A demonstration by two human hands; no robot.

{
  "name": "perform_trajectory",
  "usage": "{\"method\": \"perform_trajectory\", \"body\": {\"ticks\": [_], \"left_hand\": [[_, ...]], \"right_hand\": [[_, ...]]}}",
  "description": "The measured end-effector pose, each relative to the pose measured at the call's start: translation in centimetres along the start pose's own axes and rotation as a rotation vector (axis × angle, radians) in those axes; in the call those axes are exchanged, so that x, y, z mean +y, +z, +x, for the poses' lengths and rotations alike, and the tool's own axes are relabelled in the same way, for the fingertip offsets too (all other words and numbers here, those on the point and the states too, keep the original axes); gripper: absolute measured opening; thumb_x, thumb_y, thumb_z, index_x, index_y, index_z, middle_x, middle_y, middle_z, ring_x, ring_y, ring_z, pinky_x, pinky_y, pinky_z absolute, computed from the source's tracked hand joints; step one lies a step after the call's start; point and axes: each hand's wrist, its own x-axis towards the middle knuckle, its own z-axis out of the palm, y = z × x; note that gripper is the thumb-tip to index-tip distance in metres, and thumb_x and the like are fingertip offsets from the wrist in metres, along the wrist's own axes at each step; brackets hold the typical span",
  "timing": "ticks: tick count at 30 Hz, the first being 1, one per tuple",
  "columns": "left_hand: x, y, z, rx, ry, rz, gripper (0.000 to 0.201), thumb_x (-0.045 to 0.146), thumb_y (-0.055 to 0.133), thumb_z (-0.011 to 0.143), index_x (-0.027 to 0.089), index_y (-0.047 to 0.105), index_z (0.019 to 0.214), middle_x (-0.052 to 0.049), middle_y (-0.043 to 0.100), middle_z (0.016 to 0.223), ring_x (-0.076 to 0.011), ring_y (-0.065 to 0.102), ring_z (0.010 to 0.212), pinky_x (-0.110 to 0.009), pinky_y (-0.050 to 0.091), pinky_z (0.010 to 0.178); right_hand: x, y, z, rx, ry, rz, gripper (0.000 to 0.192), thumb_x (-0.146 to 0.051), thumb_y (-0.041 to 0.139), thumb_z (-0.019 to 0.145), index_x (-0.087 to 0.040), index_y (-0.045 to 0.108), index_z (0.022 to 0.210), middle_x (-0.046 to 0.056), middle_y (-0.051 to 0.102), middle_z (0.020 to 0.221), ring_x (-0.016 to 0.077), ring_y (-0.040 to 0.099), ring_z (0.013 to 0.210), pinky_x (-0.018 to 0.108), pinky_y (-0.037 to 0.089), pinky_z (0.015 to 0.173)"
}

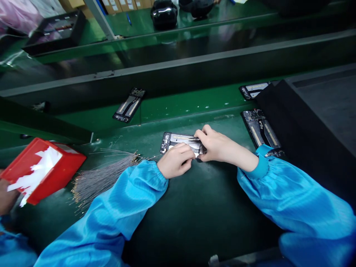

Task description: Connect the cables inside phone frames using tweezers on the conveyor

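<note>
An opened phone body (175, 138), its silver inside facing up, lies on the green bench in front of me. My left hand (178, 160) rests over its near edge, fingers curled in a pinch; what they hold is hidden. From the far side of the phone's right end, my right hand (213, 144) reaches over it with thumb and fingers bent. Dark thin prongs, which look like tweezers (194, 139), stick out from its fingers over the phone. A bundle of thin grey cables (104, 178) with small golden ends lies left of my left hand.
More opened phone bodies lie at the back left (129, 105), right (263, 129) and far right (254, 90). Black sheeting (306, 137) covers the right side. Another person's hand (7, 196) is at a red bin (66, 163) with white paper. A raised ledge runs behind.
</note>
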Motion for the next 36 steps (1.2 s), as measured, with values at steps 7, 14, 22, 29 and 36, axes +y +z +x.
{"method": "perform_trajectory", "body": {"ticks": [7,14,22,29,36], "left_hand": [[-2.1,-4.2,-2.1,-0.022,-0.194,0.209,0.060,0.035,0.062,0.066,0.016,0.042,0.120,-0.014,0.040,0.122,-0.0316,0.035,0.113,-0.048,0.031,0.093],[-1.0,-2.4,-2.8,0.001,-0.298,0.224,0.070,0.047,0.059,0.073,0.015,0.032,0.130,-0.016,0.043,0.123,-0.0314,0.037,0.113,-0.048,0.033,0.093],[-0.9,-2.5,-3.4,-0.032,-0.289,0.154,0.079,0.051,0.061,0.070,0.017,0.027,0.133,-0.014,0.041,0.127,-0.0299,0.035,0.116,-0.046,0.031,0.096],[-1.8,-2.5,-3.3,-0.032,-0.281,0.188,0.074,0.053,0.061,0.067,0.015,0.038,0.126,-0.014,0.043,0.124,-0.0302,0.038,0.112,-0.046,0.031,0.093],[-1.7,-2.5,-3.4,-0.027,-0.282,0.196,0.072,0.051,0.061,0.067,0.014,0.039,0.124,-0.014,0.043,0.124,-0.0299,0.037,0.112,-0.045,0.031,0.092]], "right_hand": [[1.5,0.2,-0.7,0.091,-0.058,0.222,0.040,-0.034,0.058,0.071,-0.019,0.046,0.106,0.006,0.045,0.098,0.0163,0.052,0.072,0.030,0.044,0.065],[0.1,-0.4,-0.4,0.371,-0.161,0.374,0.007,-0.018,0.045,0.080,-0.017,0.052,0.081,0.005,0.050,0.089,0.0165,0.052,0.081,0.029,0.042,0.074],[-2.4,1.5,0.2,0.225,-0.308,0.783,0.013,-0.026,0.043,0.086,-0.020,0.055,0.087,0.003,0.058,0.089,0.0147,0.055,0.086,0.030,0.042,0.079],[-2.9,2.9,0.9,0.224,-0.215,0.760,0.008,-0.018,0.052,0.078,-0.020,0.055,0.085,0.000,0.060,0.083,0.0145,0.058,0.080,0.029,0.045,0.073],[-2.8,2.8,0.9,0.201,-0.232,0.734,0.009,-0.016,0.051,0.077,-0.020,0.055,0.084,0.001,0.063,0.084,0.0146,0.059,0.079,0.029,0.047,0.073]]}}
